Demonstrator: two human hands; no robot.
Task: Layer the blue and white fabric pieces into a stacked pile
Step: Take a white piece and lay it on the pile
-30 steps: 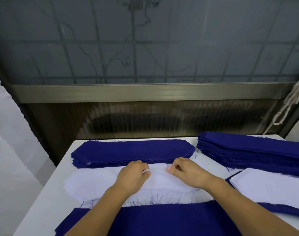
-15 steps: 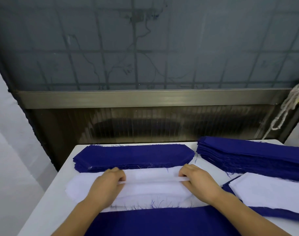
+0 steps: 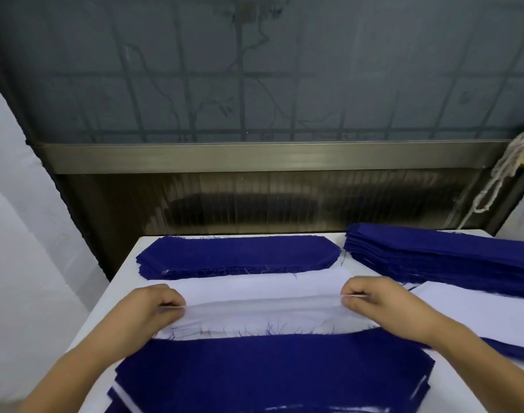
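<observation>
A thin white fabric piece [image 3: 263, 311] stretches across the middle of the table, lifted slightly off a white pile [image 3: 254, 286]. My left hand [image 3: 153, 308] pinches its left end and my right hand [image 3: 377, 299] pinches its right end. Just in front lies a layered pile topped by a blue piece [image 3: 272, 374], with white edges showing at its lower left. Behind the white pile sits a stack of blue pieces [image 3: 239, 257].
A thicker stack of blue pieces [image 3: 439, 260] fills the back right of the white table [image 3: 120, 287]. More white pieces [image 3: 478, 317] over a blue layer lie at the right. A window and metal sill run behind; a rope [image 3: 499, 177] hangs at right.
My hands started close together at the middle of the white piece and have slid apart to its two ends, pulling it taut and lifting it.
</observation>
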